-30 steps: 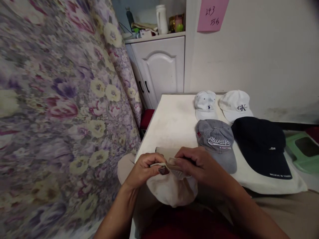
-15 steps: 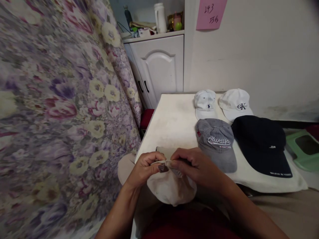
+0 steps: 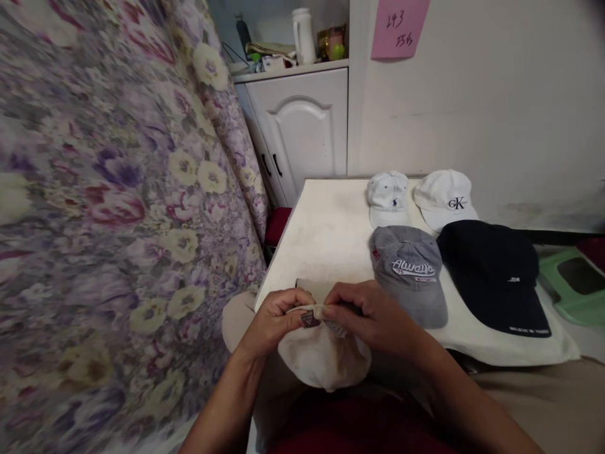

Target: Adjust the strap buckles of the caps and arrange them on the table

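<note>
A cream cap (image 3: pixel 321 362) hangs from both my hands at the near edge of the table, its crown toward me. My left hand (image 3: pixel 278 315) pinches the strap at its back, beside a small dark tag. Just to the right, my right hand (image 3: pixel 359 309) grips the same strap between thumb and fingers. The strap's fastening is partly covered by my fingertips. Closest to my right hand lies a grey cap (image 3: pixel 409 277) with white "Always" lettering. Beside it is a dark navy cap (image 3: pixel 494 271). Behind them sit a pale cap (image 3: pixel 388 198) and a white cap (image 3: pixel 447 198) marked CK.
The cream-covered table (image 3: pixel 326 227) stands against the wall. A floral curtain (image 3: pixel 118 221) hangs close on the left. White cabinets (image 3: pixel 302 126) with a white jug (image 3: pixel 304 36) on top are behind. A green stool (image 3: pixel 574 284) stands at the right.
My hands stay at the cap's strap with almost no movement. The view has shifted very slightly.
</note>
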Motion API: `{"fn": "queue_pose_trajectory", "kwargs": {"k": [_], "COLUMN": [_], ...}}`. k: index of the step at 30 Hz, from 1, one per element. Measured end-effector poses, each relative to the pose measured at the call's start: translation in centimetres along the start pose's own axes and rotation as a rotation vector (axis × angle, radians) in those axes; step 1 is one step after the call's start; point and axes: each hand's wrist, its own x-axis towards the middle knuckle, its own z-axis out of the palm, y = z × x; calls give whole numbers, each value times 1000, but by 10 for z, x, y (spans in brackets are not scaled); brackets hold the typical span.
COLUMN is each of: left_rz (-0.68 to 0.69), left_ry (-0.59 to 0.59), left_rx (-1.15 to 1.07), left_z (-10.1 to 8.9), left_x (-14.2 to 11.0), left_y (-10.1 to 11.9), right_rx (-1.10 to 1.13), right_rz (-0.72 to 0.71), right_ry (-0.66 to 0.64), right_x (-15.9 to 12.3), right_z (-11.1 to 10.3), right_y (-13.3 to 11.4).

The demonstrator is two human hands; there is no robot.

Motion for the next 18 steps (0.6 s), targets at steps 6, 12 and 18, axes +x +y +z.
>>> {"fn": "queue_pose_trajectory", "kwargs": {"k": [6,12,18], "left_rz": [-22,-27,-61], "left_ry": [1,-20,12], "left_rx": [-7,-4,-28], "left_z": [0,1,3], "left_x": [0,0,1], "left_y": [0,1,1], "right_rx": [-12,-33,-41], "right_rz": [0,17,37], "right_ry": [-2,43,34], "right_x": [0,1,0], "right_z": [0,2,2], "right_y": [1,0,0]}}
